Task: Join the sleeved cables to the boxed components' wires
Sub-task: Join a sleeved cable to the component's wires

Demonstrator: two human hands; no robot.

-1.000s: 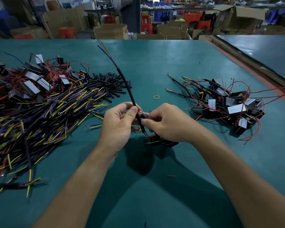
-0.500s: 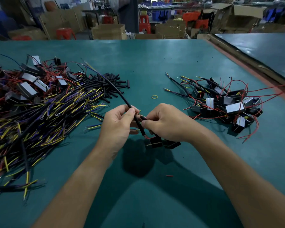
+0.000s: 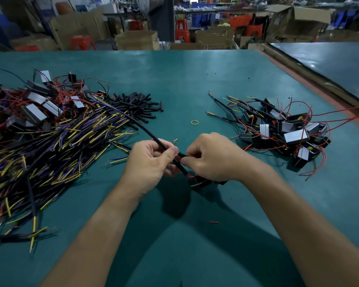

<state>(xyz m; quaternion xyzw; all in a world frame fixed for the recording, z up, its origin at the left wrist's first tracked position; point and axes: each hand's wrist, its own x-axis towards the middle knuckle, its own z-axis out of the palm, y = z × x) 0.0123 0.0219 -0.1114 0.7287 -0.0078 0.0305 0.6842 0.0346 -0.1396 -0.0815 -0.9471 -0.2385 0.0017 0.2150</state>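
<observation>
The sleeved cable (image 3: 145, 129) lies on a slant in front of me. Its long axis runs from the far left, where the free end reaches over the heap of loose cables (image 3: 50, 146), down and right to the spot where my hands meet. The near end points toward me and to the right, at a red wire (image 3: 192, 176) that leads to a black box (image 3: 201, 182) just under my right hand.

My left hand (image 3: 151, 162) pinches the cable between thumb and curled fingers. My right hand (image 3: 211, 158) pinches it just beside, fingers curled. Both are over the green surface (image 3: 184, 79).

Open green runs between my forearms, where a red scrap (image 3: 214, 222) lies. Beyond my hands a yellow rubber band (image 3: 194, 122) sits in the lane between the short black tubes (image 3: 137, 104) and the pile of wired boxes (image 3: 288, 133). The far edge is well away, and the right edge slants past that pile.
</observation>
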